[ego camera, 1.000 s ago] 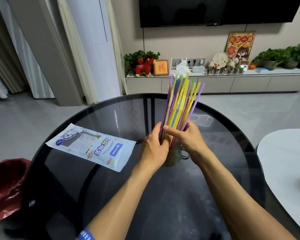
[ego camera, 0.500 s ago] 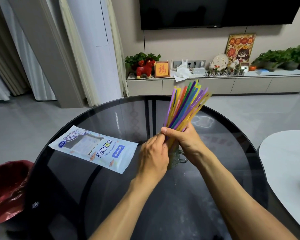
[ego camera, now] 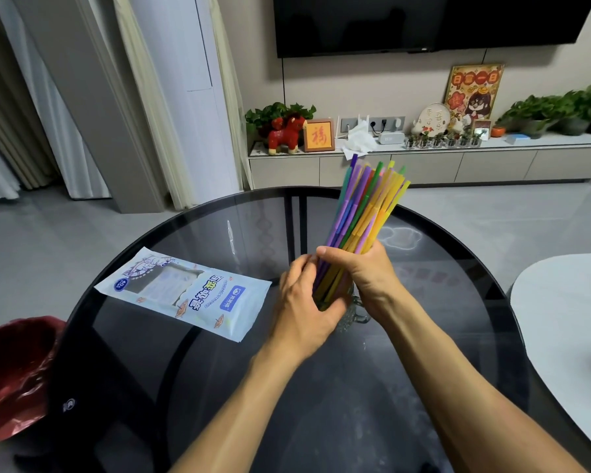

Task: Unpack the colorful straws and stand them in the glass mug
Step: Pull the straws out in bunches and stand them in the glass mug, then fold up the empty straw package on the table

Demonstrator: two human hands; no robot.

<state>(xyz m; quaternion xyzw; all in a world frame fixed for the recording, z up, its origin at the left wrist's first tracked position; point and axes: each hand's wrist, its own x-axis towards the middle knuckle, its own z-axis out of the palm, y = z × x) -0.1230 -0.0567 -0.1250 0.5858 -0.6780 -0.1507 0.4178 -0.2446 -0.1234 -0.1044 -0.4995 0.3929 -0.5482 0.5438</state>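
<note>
A bundle of colorful straws (ego camera: 365,209) rises from the middle of the round glass table (ego camera: 423,387), leaning up and to the right. My right hand (ego camera: 365,274) is wrapped around the bundle's lower part. My left hand (ego camera: 304,305) cups the glass mug (ego camera: 357,310), which is mostly hidden behind both hands; only its handle and part of its wall show. The lower ends of the straws go down between my hands toward the mug's mouth. The flat straw packet (ego camera: 185,291) lies to the left on the table.
A red-lined bin (ego camera: 11,373) stands on the floor at the table's left edge. A white table (ego camera: 567,322) sits close on the right. A TV cabinet with ornaments and plants runs along the far wall.
The straw bundle has tilted from nearly upright to leaning right and has closed up from its fan. My left hand slid lower around the mug.
</note>
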